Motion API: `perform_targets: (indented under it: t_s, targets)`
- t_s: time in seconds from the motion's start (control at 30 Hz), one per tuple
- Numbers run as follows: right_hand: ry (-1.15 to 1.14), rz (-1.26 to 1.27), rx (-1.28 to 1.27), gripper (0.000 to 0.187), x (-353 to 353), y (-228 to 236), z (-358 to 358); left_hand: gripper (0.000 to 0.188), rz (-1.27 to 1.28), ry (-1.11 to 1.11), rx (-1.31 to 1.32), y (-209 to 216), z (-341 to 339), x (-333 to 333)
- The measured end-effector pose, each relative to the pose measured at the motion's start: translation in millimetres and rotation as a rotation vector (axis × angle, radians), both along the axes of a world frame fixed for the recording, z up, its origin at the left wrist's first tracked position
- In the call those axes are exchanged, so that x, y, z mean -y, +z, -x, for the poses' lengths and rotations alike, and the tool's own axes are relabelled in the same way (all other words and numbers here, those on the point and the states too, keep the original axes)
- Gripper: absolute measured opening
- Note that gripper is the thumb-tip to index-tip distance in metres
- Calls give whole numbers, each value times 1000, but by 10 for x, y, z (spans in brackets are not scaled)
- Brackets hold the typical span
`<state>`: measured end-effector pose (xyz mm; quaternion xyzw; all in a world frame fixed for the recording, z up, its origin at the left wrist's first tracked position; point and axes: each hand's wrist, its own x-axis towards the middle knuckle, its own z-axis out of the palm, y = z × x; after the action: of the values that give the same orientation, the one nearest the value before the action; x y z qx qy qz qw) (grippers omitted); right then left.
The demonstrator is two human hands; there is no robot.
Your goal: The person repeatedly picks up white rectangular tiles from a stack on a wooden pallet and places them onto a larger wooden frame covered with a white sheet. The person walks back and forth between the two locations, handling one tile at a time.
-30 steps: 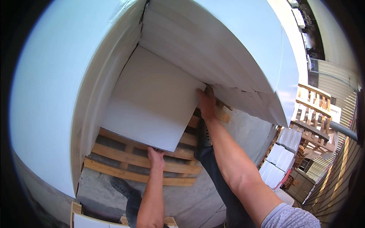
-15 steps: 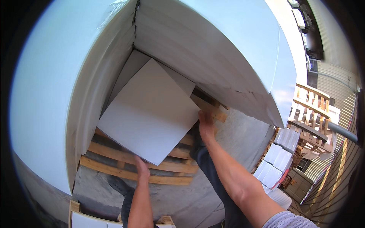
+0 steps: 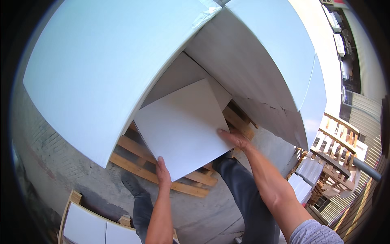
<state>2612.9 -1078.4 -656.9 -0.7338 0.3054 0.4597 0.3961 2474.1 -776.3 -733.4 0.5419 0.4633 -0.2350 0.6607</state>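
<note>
A flat, square white box (image 3: 185,126) lies slantwise between my two hands, over a wooden pallet (image 3: 142,167). My left hand (image 3: 163,173) grips its near left edge, the fingers partly hidden beneath. On the right edge, my right hand (image 3: 235,139) has its thumb laid on the top face and its other fingers under the side. Beneath the held box and farther back, another white box (image 3: 172,73) shows on the same pallet; how far apart the two are I cannot tell.
Tall stacks of white boxes rise at the left (image 3: 101,69) and the far right (image 3: 260,61) of the pallet. White boxes on another pallet (image 3: 85,223) stand at lower left. Wooden pallets (image 3: 339,138) are piled at right. My feet and legs are on the concrete floor (image 3: 199,215).
My view has shifted, so the left stack covers more of the corner. The held box has turned somewhat, and my right thumb now rests on its top face.
</note>
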Motion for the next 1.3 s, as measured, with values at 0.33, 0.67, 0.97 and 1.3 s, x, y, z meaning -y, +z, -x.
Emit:
perform_targets:
  t_s: [0.33,0.67,0.97,1.3]
  targets:
    - [65,128,-308,83,-661,1448,751,69,56,-159,-436,1665,514,-877]
    - [241,267,-516,76,-1833,2663,1452,57,345,146,-572,2939,1845,-1773]
    - [502,389,-299,61,-3870,4047,1743,61,447,505,-302,3413,3258,-2477]
    - [1070,106,-88,55,-6095,4651,2056,63,347,1142,-46,4270,4251,-3106]
